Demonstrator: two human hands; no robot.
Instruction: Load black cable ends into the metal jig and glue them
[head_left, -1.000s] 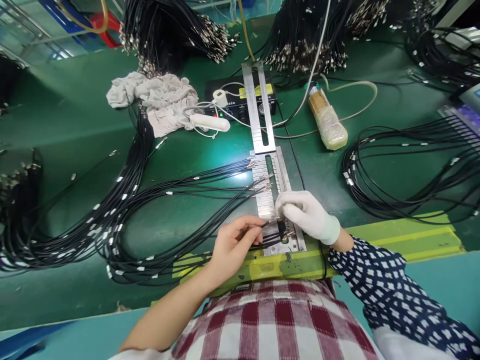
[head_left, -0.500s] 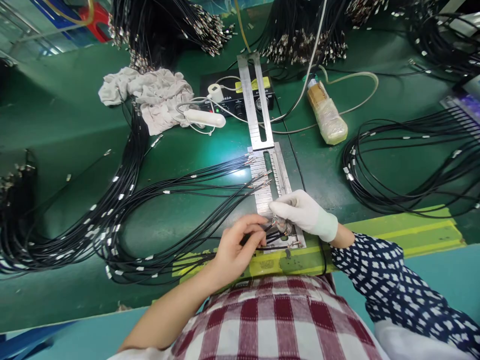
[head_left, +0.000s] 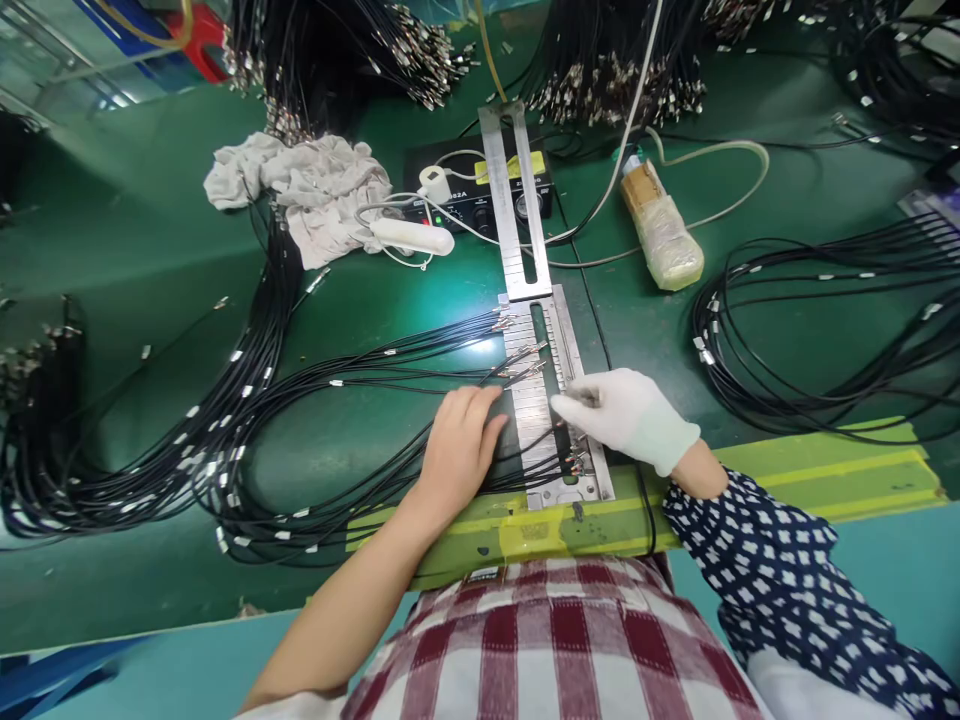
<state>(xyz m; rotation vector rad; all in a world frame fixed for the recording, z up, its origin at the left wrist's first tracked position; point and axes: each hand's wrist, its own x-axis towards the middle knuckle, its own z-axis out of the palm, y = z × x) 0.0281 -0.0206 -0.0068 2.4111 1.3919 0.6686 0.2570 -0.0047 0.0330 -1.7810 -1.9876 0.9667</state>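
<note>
A slotted metal fixture (head_left: pixel 551 340) lies lengthwise on the green bench, with several thin black cables (head_left: pixel 390 375) laid across it, their metal tips in its grooves. My bare left hand (head_left: pixel 459 445) rests on the cables just left of the fixture, fingers curled down over them. My gloved right hand (head_left: pixel 626 415) sits over the fixture's right side, fingertips pinched together near a cable tip at its slot. More cable ends (head_left: pixel 576 462) lie in the lower grooves between my hands.
A white rag (head_left: pixel 307 185), a white handheld tool (head_left: pixel 411 236) and a black control box (head_left: pixel 472 195) lie at the back. A wrapped bottle (head_left: pixel 661 232) lies right of the fixture. Cable bundles (head_left: pixel 817 330) cover the right, left and far edges. A yellow-green strip (head_left: pixel 810 475) runs along the front.
Both hands moved up the fixture from its lower end. My left hand let go of its pinch on a cable and now lies over the cables; several cable ends sit in the lower grooves.
</note>
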